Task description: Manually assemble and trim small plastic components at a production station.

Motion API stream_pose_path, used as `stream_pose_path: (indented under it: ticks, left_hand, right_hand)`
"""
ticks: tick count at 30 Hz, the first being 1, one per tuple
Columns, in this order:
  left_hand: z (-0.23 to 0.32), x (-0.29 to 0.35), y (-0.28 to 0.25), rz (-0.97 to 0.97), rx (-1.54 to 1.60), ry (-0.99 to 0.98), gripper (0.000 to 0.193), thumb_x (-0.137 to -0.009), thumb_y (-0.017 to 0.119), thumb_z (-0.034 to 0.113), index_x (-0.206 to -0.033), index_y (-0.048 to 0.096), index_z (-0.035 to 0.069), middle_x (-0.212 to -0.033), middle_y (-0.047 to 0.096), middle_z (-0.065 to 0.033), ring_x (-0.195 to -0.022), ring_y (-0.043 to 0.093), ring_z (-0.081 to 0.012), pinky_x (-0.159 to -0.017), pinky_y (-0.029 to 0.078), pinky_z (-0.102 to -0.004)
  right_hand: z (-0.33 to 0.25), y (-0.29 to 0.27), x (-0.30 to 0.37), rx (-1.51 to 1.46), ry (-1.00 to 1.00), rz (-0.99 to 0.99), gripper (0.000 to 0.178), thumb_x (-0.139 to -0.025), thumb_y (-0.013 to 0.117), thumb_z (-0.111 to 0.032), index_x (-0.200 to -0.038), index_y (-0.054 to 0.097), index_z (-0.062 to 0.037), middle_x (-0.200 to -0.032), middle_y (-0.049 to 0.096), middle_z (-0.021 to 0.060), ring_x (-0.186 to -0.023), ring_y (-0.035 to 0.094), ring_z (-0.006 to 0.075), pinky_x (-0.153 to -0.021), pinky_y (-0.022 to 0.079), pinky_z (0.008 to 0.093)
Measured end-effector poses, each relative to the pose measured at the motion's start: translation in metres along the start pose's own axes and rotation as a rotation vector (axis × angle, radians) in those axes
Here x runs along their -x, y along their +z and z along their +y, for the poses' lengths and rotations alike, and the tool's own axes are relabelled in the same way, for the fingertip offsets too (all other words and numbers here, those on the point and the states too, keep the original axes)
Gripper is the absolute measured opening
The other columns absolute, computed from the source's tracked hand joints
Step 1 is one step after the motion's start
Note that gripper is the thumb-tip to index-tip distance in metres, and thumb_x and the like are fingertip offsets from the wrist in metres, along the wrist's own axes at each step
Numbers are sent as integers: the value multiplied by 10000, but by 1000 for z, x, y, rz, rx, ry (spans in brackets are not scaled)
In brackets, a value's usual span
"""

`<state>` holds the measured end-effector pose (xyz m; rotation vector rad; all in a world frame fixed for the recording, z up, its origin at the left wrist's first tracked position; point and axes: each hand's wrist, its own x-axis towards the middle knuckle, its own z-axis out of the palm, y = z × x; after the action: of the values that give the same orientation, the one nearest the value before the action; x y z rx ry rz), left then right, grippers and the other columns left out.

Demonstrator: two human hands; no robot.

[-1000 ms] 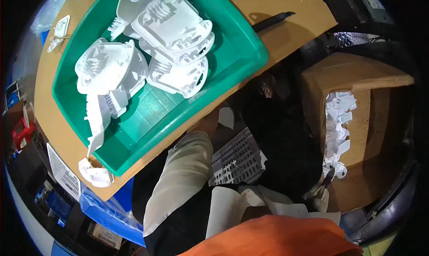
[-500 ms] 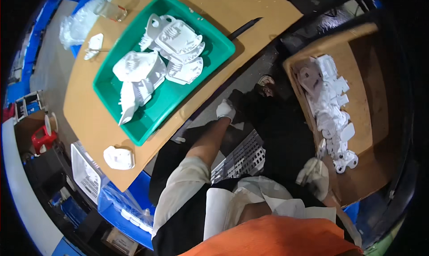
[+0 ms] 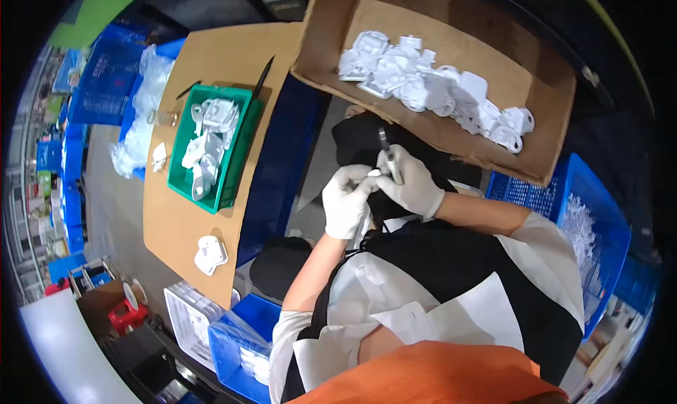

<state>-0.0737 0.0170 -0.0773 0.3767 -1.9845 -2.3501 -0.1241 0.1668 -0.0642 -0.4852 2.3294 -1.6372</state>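
While my left hand (image 3: 344, 205) pinches a small white piece (image 3: 374, 172) near the brown box (image 3: 423, 20), my right hand (image 3: 412, 185) grips a slim tool (image 3: 389, 156); I should keep the piece still and go gently.

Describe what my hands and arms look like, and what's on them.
Your left hand and right hand wear plain white gloves ending around the wrists. Both forearms are bare up to loose, whitish sleeves near the elbows. I can't make out any markings.
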Motion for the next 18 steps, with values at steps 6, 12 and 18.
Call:
stream_pose_path:
  ticks: [6, 12, 18]
  left_hand:
    - [0, 32, 36, -149, -1, 143, 77, -800, 641, -73, -868, 656, -40, -901, 662, -115, -794, 628, -158, -751, 507, -271]
    - [18, 46, 87, -414, -233, 138, 116, -825, 629, -73, -931, 661, -40, -947, 622, -88, -780, 604, -132, -732, 477, -231]
    - [-6, 46, 90, -436, -140, 7, 261, -848, 604, -76, -1106, 596, -35, -959, 637, -82, -832, 621, -130, -779, 508, -251]
  right_hand:
    - [2, -44, 37, -85, -31, -35, 174, -804, 636, -127, -892, 503, -59, -733, 531, 60, -670, 516, 151, -642, 443, 316]
    - [-2, -104, 87, -8, -102, -62, 150, -805, 619, -114, -901, 524, -48, -744, 536, 61, -677, 505, 133, -651, 445, 307]
    - [-18, -205, 121, 629, -244, 357, 151, -833, 577, -123, -936, 549, -17, -822, 591, 170, -759, 593, 343, -663, 474, 394]
